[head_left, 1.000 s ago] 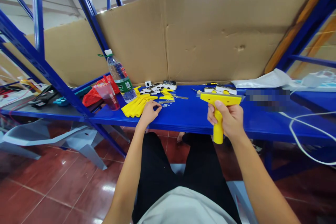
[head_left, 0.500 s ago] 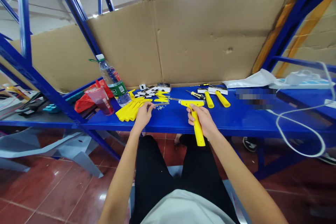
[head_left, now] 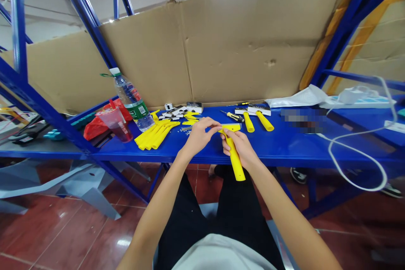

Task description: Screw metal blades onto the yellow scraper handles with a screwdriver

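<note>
So the right hand (head_left: 238, 145) is wrapped snugly around a yellow scraper (head_left: 235, 158), gripping it high up, just below the wide head. The scraper sits out over the near edge of the blue table (head_left: 294, 147), handle end pointing toward the person and blade end away. My guess is the high grip is there to stop the head twisting, and the tilt leaves the face of it in plain sight. The left hand (head_left: 202, 134) has its thumb and fingertips nearly together at the left end of the head; can't tell if there's something tiny pinched in there or if it's only touching. Just left of that hand there's a scatter of small silvery bits (head_left: 186, 132), probably put there for a short reach. Further left, a bunch of yellow handles (head_left: 155, 136) lies side by side, all angled the same way, which I'd guess makes grabbing one easy. On the far side, a screwdriver (head_left: 236, 117) lies right of the middle, near two more yellow tools (head_left: 265, 121) that look parked away from the loose parts. The water bottle (head_left: 136, 107) and red cup (head_left: 117, 125) stand over left, seemingly out of elbow range.
</note>
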Motion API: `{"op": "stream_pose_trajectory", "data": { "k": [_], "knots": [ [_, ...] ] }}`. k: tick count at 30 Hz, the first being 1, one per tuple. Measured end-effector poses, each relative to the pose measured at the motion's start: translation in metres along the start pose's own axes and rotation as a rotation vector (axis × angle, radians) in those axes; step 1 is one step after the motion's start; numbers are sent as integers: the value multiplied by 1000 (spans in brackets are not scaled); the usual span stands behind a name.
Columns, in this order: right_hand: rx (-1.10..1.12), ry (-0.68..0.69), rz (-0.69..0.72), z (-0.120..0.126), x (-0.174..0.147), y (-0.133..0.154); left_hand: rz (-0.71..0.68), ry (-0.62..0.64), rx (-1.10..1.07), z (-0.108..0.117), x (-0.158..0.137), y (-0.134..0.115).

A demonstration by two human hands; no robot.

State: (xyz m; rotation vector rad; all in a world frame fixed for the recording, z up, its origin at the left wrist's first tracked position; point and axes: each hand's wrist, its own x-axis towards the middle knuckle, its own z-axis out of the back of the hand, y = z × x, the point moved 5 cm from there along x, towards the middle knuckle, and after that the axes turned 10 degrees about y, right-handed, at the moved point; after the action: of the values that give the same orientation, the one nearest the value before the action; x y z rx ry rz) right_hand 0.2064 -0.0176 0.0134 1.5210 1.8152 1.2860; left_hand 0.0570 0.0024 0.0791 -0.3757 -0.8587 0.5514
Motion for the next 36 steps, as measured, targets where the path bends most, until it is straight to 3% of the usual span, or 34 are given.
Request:
{"op": "stream_pose_trajectory", "data": {
  "k": [6, 10, 16, 24, 27, 30, 34, 36],
  "knots": [
    [78, 7, -1, 2, 2, 2, 8, -35, 16, -2, 1, 13],
    [69, 8, -4, 2, 1, 2, 133, -25, -209, -4, 2, 28],
    [0, 14, -29, 0, -1, -1, 404, 88, -690, -9, 6, 54],
    [55, 70, -82, 3, 2, -1, 479, 210, -861, -16, 7, 68],
    [79, 80, -98, 4, 3, -2, 467, 222, -835, -17, 4, 68],
    [113, 26, -66, 6, 2, -2, 407, 147, -717, -6, -4, 71],
    [102, -61, 21, 9, 1, -3, 394, -87, -152, 37, -28, 86],
    [85, -84, 46, 11, 0, -5, 440, -125, 126, 61, -42, 96]
  ]
}}
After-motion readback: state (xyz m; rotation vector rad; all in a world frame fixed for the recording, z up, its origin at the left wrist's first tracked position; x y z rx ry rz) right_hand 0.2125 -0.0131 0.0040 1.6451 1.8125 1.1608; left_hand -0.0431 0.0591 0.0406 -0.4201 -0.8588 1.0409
